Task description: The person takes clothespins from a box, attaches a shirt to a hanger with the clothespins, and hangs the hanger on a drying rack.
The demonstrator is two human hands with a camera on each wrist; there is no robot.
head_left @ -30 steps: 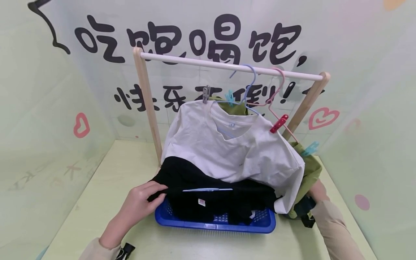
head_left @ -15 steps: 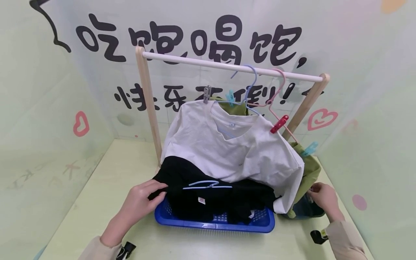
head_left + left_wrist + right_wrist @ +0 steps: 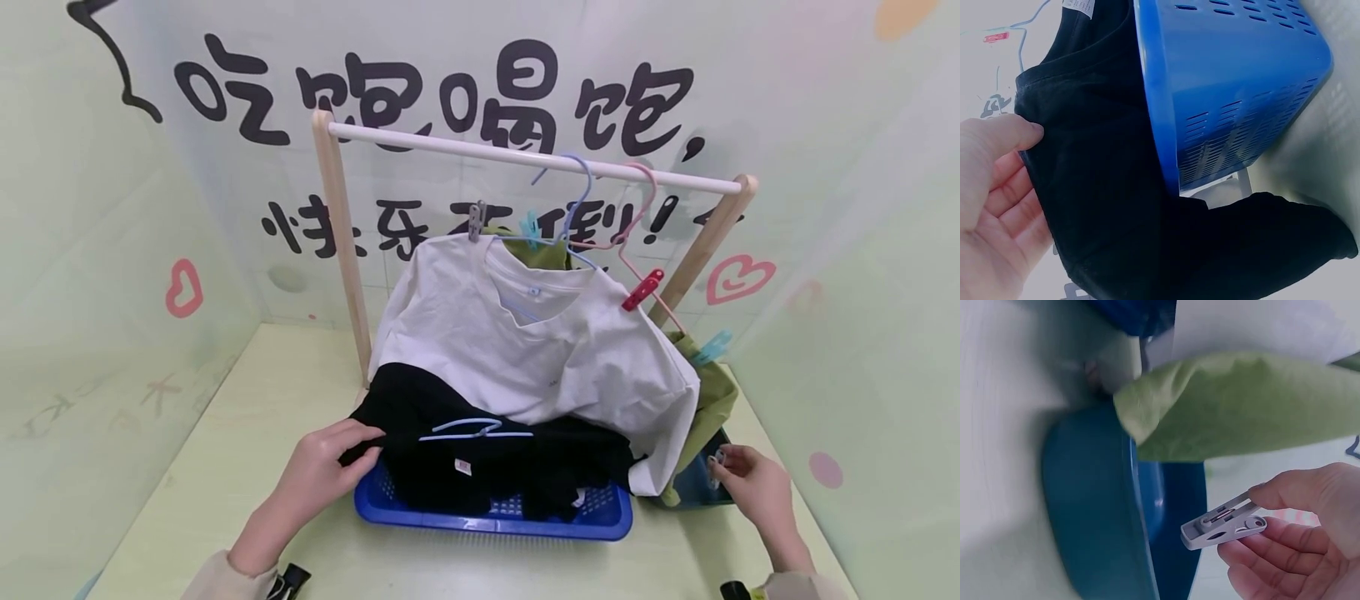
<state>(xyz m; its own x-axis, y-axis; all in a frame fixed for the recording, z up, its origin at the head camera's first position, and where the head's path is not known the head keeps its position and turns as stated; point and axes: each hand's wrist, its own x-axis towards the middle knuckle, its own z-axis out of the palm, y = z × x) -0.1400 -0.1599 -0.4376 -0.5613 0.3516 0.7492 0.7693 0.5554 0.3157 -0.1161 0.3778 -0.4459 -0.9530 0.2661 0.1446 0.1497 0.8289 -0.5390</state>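
Observation:
In the head view my left hand [image 3: 322, 467] pinches the shoulder of a black shirt [image 3: 420, 396]. A pale blue hanger [image 3: 465, 435] sits in the shirt's neckline, and the shirt lies over a blue basket [image 3: 491, 527]. The left wrist view shows thumb and fingers on the cloth's edge. My right hand [image 3: 761, 492] holds a grey clothespin [image 3: 1222, 528] between thumb and fingers, beside a dark teal tub [image 3: 1097, 500]. The inside of the tub is mostly hidden.
A white shirt [image 3: 480, 325] and a green garment [image 3: 708, 408] hang on a rack with a white bar [image 3: 450, 144]. A grey clothespin [image 3: 477, 222], a red one [image 3: 642, 292] and blue ones grip the hung clothes. Walls enclose the table.
My right hand has drawn back from behind the green garment by the tub, toward me, and the clothespin now shows in it. The blue hanger's hook has tipped up into view. My left hand stays put.

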